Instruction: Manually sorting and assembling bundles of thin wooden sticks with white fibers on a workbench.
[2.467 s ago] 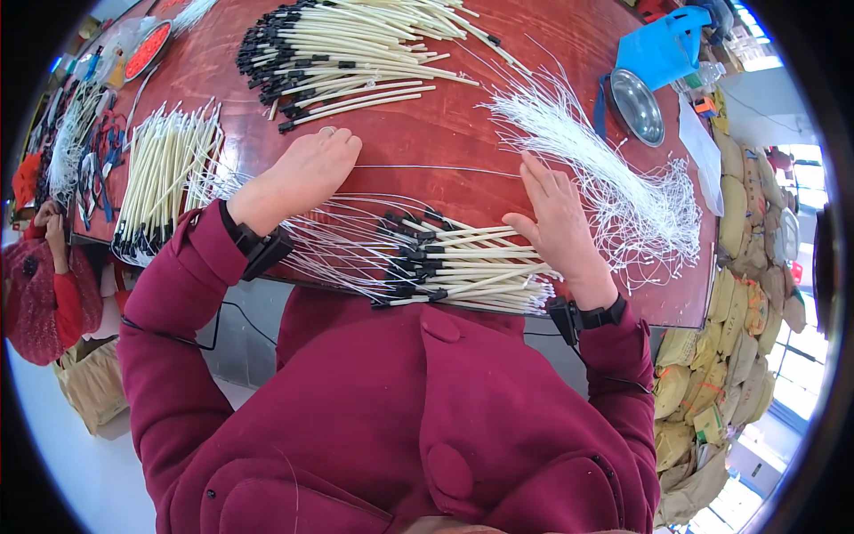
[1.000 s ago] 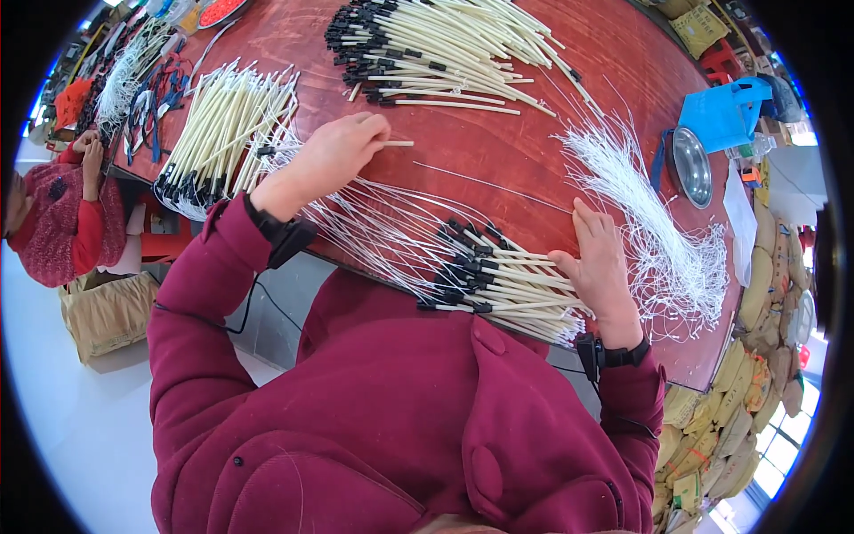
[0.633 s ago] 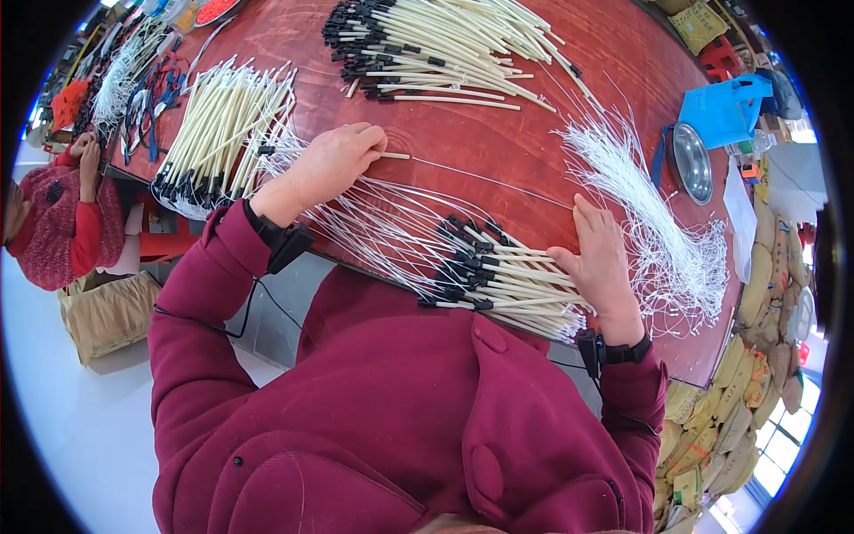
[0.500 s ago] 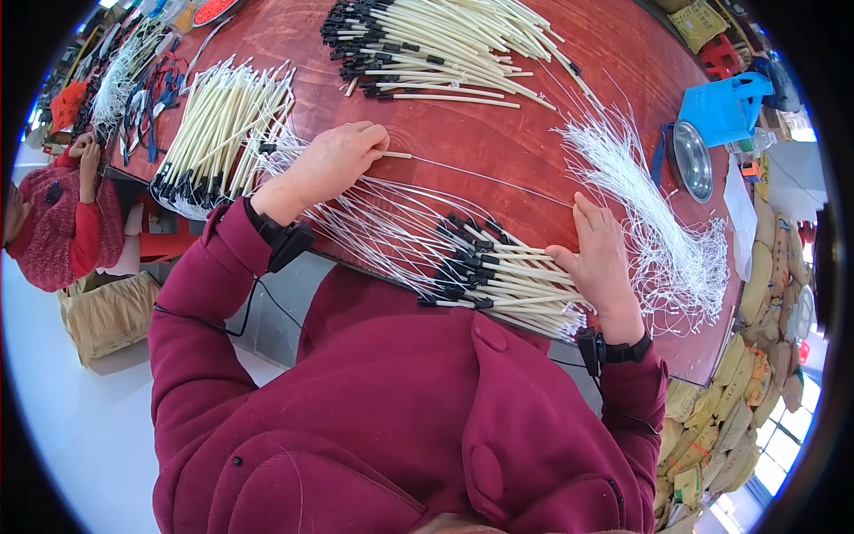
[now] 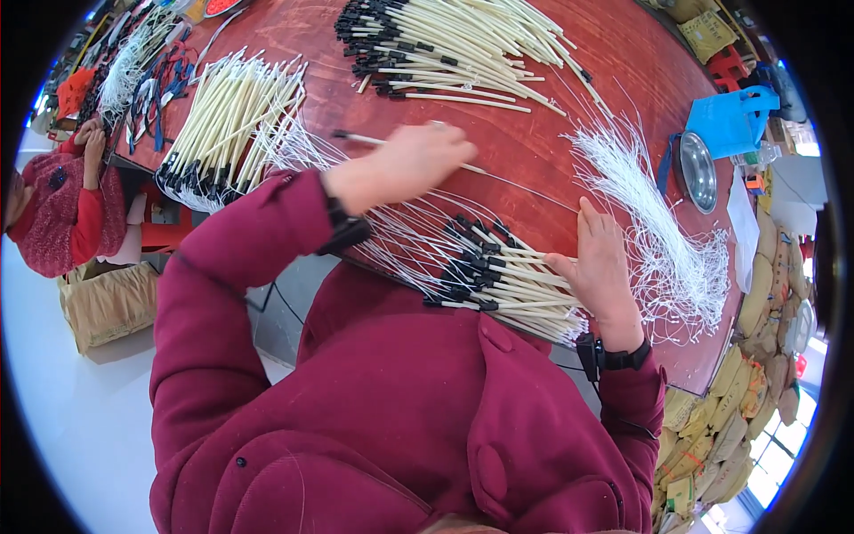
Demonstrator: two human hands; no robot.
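Note:
My left hand [image 5: 414, 162], slightly blurred, is closed round a thin cream-coloured tube [image 5: 360, 139] with a black end that sticks out to its left. From the tube's other end a thin white cord [image 5: 529, 189] runs to my right hand [image 5: 602, 260]. That hand's fingertips press together at the cord, with the thumb apart; the exact grip is hidden. Just left of and below my right hand lies a pile of cream tubes with black ends [image 5: 525, 280], white cords trailing left from it under my left forearm.
A loose bundle of white cords [image 5: 645, 205] lies at right, beside a metal bowl [image 5: 696, 173] and blue plastic container [image 5: 729, 116]. More tubes are piled at the far side [image 5: 463, 44] and left [image 5: 236, 125]. Another person [image 5: 71, 205] sits at far left. Sacks [image 5: 712, 427] are stacked right.
My left hand has moved right along the cord side, carrying the tube, whose black end now shows. The span of cord between my hands is shorter. My right hand has stayed nearly in place.

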